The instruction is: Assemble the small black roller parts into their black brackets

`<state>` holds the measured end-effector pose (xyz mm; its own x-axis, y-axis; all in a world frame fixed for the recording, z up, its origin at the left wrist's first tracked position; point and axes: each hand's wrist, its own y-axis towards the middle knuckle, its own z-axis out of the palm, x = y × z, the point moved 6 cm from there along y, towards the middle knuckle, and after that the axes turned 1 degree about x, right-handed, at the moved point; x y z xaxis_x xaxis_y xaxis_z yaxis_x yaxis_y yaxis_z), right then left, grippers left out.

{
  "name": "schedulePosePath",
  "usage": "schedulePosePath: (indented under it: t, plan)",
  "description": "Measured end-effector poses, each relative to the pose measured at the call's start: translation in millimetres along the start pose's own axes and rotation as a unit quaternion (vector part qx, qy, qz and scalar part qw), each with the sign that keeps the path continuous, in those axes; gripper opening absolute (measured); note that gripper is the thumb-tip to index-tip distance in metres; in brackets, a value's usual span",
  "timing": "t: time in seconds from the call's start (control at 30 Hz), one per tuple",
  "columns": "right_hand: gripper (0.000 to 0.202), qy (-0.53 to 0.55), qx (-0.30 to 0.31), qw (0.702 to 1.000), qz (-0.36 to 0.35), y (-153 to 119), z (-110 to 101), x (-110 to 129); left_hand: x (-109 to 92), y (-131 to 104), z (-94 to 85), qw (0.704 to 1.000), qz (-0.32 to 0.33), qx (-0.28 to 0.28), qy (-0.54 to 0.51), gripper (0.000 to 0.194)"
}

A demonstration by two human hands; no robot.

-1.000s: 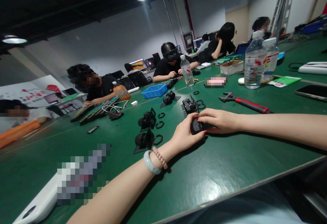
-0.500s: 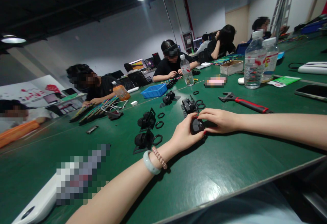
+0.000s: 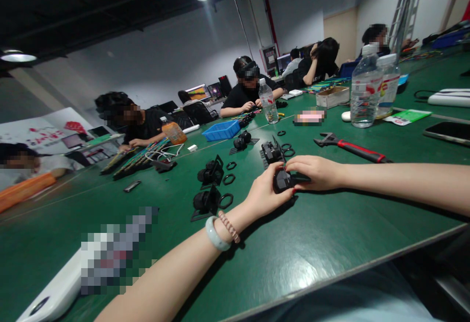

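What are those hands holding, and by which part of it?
A black fitting. The left hand grips its left side between thumb and fingers; the right hand holds its right side, partly hidden.

Glossy tabletop (image 3: pixel 330 234), smooth held part (image 3: pixel 282 180) (plastic-looking)

Left of the adjustable wrench (image 3: pixel 354 149), the left hand (image 3: pixel 267 184) and right hand (image 3: pixel 316 172) cover much of a black part (image 3: pixel 282 179), so its full shape cannot be told. Right of the wrench, the view's edge cuts off a phone (image 3: pixel 450 130) and, farther back, a white device (image 3: pixel 450 98). Beyond the wrench, a pink item (image 3: pixel 310 117) is blurred into blocks. Far left of the wrench and nearer, a white object (image 3: pixel 57 285) is cut off below. Well beyond the wrench, leftward, what a co-worker (image 3: pixel 237 101) handles is too small to tell.
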<state>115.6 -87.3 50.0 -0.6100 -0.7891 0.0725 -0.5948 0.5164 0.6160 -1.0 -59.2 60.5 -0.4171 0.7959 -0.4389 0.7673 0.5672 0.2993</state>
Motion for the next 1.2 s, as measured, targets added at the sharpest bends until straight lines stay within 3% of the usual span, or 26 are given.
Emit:
schedulePosePath:
  t: [1.2]
  plan:
    - [0.040,0.042,0.056,0.996,0.060,-0.7,0.9,-0.4,-0.2,-1.4,-0.9,1.000,-0.005,-0.003,-0.006,0.055]
